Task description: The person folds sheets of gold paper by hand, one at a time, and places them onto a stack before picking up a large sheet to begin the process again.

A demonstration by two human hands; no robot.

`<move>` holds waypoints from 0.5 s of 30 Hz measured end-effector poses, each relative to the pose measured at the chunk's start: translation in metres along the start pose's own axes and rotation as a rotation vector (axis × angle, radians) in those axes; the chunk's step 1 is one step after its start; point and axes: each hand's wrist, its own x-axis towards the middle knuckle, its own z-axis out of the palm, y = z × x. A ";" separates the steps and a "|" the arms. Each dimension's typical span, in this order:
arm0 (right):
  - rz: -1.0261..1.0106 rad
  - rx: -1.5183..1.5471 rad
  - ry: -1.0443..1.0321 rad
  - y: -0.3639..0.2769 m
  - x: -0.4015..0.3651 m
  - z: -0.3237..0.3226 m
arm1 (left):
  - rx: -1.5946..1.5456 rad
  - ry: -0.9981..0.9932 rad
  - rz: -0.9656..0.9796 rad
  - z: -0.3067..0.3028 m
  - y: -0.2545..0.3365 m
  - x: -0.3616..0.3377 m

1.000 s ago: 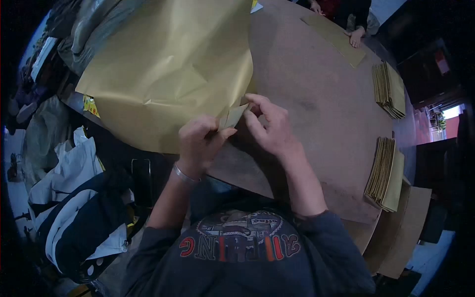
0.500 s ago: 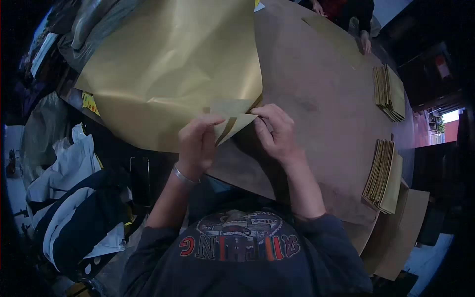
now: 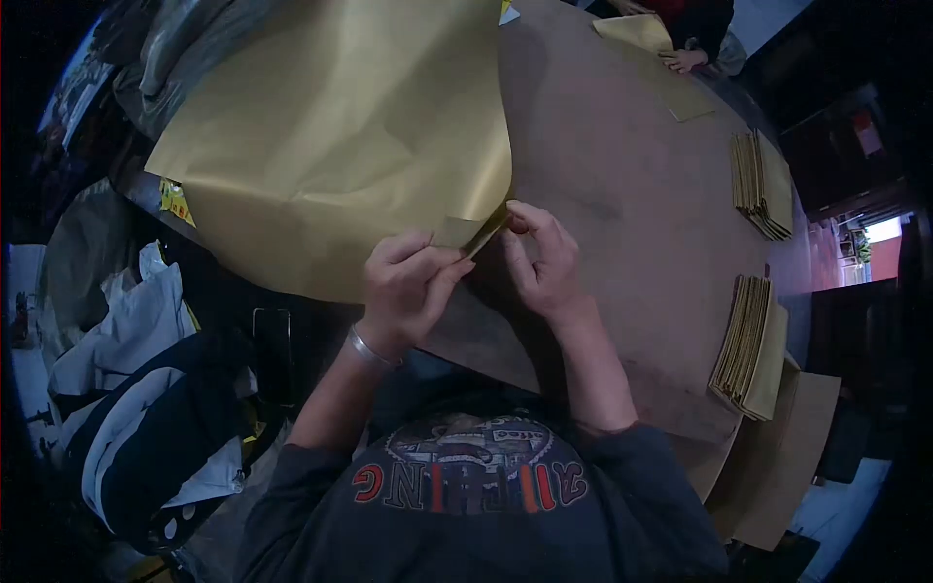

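A large gold-brown paper sheet spreads over the left part of the table and reaches its near edge. At the sheet's near right corner, a narrow folded strip shows between my hands. My left hand is closed on this folded part, thumb and fingers pressed together. My right hand has its fingertips at the strip's upper end, bent round the paper edge. Part of the fold is hidden behind the left fingers.
Two stacks of folded gold paper, one farther and one nearer, stand along the right edge. A cardboard box sits below them. A co-worker's hand rests by another paper sheet. A phone lies at left.
The corner flap between my hands has been folded down into a narrow strip. My left hand has moved right onto it. Across the table, the co-worker's sheet has been partly lifted or folded over.
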 end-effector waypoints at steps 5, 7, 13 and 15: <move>0.060 -0.014 0.009 -0.001 -0.004 -0.002 | 0.089 0.015 0.086 0.004 -0.005 -0.002; 0.080 -0.014 -0.002 -0.001 -0.006 -0.002 | 0.130 0.011 0.114 0.005 -0.005 -0.002; 0.085 -0.017 -0.019 0.005 -0.013 -0.001 | 0.197 -0.039 0.119 0.005 -0.003 -0.004; 0.122 -0.032 -0.035 0.004 -0.013 -0.002 | 0.235 -0.028 0.144 0.007 -0.002 -0.005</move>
